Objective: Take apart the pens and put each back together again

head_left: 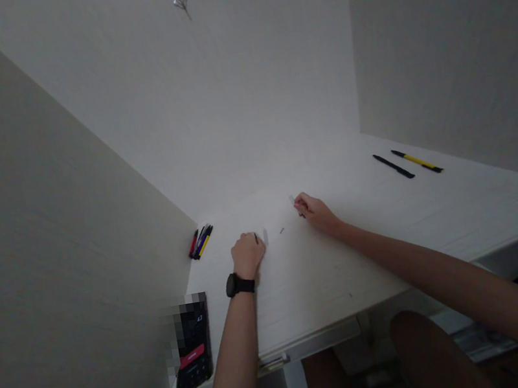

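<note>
Right forearm [428, 265] | right grip [313, 211]: pinching slim piece [292, 200] | left grip [247, 252]: cannot tell | phone [195, 343] lettering: illegible

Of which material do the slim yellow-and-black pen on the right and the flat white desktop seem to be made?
Slim yellow-and-black pen: probably smooth plastic, from its even, solid colours.
Flat white desktop: perhaps matt laminate or painted wood; faint streaks resemble grain, leaving it open.

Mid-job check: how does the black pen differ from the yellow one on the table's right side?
The black pen is dark all along; the yellow pen has a yellow middle and black ends. The black pen lies nearer the right hand, the yellow pen nearer the right wall. Both lie on the table, roughly parallel.
</note>
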Demonstrator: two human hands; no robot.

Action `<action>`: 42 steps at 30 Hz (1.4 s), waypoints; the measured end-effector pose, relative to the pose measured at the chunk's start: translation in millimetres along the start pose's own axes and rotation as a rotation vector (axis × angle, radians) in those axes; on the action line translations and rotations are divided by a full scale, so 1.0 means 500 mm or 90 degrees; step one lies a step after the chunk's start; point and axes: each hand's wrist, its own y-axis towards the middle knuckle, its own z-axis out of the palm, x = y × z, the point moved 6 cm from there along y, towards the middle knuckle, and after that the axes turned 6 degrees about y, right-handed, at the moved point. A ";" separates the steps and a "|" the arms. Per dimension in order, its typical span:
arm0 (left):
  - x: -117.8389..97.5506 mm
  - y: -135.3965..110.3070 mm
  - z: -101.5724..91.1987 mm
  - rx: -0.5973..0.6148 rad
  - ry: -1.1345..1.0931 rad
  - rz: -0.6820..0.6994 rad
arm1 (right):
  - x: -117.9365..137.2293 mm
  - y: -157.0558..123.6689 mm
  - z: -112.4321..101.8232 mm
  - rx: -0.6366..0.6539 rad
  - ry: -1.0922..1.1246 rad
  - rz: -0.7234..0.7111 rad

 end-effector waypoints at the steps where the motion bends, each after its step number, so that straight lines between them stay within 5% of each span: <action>1: 0.000 -0.001 0.003 0.003 -0.004 0.000 | 0.001 0.000 0.001 0.002 -0.003 0.000; 8: 0.024 0.008 0.002 -0.076 -0.147 -0.058 | 0.009 -0.005 0.011 0.044 -0.023 -0.031; 12: 0.028 0.033 -0.013 -0.218 -0.483 -0.039 | 0.017 -0.009 0.017 0.079 -0.017 -0.064; 15: 0.012 0.052 -0.008 -0.226 -0.787 0.002 | 0.028 -0.013 0.023 0.119 -0.017 -0.096; 18: -0.009 0.057 -0.006 -0.213 -0.946 0.039 | 0.039 -0.017 0.030 0.162 -0.031 -0.126; 30: -0.021 0.042 -0.020 -0.282 -1.009 0.033 | 0.033 -0.017 0.041 0.197 -0.074 -0.134; 42: -0.030 0.039 -0.003 -0.271 -1.054 0.024 | 0.023 -0.014 0.045 0.180 -0.084 -0.149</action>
